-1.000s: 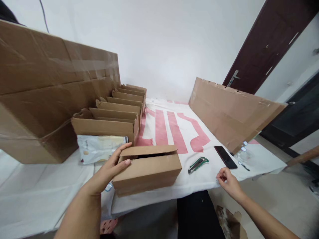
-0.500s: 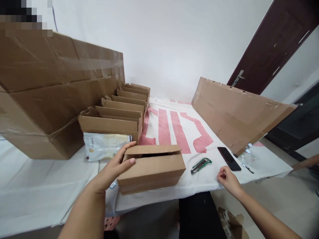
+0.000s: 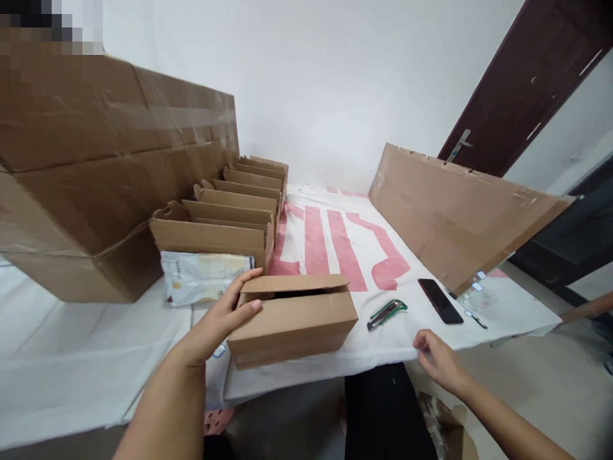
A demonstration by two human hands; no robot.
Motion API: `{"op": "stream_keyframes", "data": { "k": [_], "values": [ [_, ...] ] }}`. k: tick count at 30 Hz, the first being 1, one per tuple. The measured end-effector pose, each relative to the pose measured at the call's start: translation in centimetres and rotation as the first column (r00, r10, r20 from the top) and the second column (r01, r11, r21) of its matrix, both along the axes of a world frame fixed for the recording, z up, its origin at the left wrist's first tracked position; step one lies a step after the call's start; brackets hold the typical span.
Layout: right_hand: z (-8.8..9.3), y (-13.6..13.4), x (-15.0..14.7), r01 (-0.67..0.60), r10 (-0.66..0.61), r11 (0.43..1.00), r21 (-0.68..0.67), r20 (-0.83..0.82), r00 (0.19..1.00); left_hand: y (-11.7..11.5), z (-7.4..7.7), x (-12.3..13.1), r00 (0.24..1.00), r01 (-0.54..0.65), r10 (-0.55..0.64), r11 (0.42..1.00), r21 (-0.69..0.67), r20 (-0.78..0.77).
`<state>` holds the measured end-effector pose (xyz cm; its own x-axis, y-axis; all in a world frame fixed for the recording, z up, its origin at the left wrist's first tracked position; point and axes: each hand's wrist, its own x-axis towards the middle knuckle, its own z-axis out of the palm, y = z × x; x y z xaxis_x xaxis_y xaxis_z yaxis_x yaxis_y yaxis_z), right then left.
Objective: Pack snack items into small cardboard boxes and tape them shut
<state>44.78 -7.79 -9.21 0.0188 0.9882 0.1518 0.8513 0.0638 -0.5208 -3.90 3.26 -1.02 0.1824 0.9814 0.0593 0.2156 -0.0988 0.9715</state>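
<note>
A small brown cardboard box [image 3: 297,319] lies near the front edge of the table, its top flap slightly raised. My left hand [image 3: 218,322] rests against the box's left end, thumb on top and fingers along the side, gripping it. My right hand [image 3: 438,361] is at the table's front edge to the right, fingers curled and pinching the white cloth [image 3: 393,338] that covers the table. A green utility knife [image 3: 385,313] lies between the box and my right hand. A black phone [image 3: 440,300] lies just beyond the hand.
A row of open cardboard boxes [image 3: 230,217] runs along the left, beside a large carton [image 3: 96,172]. A white pouch [image 3: 205,276] lies in front of them. A flat cardboard sheet [image 3: 460,211] leans at the right. Another person's arm [image 3: 587,308] shows at far right.
My right hand has slid slightly down to the cloth's front edge. The left hand stays on the box. The view has shifted a little.
</note>
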Motion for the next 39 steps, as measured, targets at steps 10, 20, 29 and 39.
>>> {"op": "stream_keyframes", "data": {
  "k": [10, 20, 29, 39],
  "values": [
    [1.8, 2.6, 1.3, 0.091, -0.174, 0.929, -0.360, -0.208, 0.963, -0.4, 0.2, 0.1, 1.000, -0.008, 0.008, 1.000, 0.002, -0.009],
    [0.5, 3.9, 0.7, 0.189, -0.194, 0.907, -0.375, 0.025, 0.981, -0.2, 0.0, -0.1, 1.000, 0.007, -0.006, 1.000, -0.010, 0.014],
    [0.9, 4.6, 1.7, 0.178, -0.127, 0.913, -0.367, 0.158, 0.979, -0.2, 0.0, -0.1, 1.000, 0.030, -0.030, 0.999, 0.039, 0.003],
    [4.5, 6.3, -0.9, -0.011, 0.045, 0.986, -0.167, 0.199, 0.979, 1.1, -1.9, -0.3, 0.923, -0.300, 0.235, 0.935, 0.187, 0.304]
  ]
}}
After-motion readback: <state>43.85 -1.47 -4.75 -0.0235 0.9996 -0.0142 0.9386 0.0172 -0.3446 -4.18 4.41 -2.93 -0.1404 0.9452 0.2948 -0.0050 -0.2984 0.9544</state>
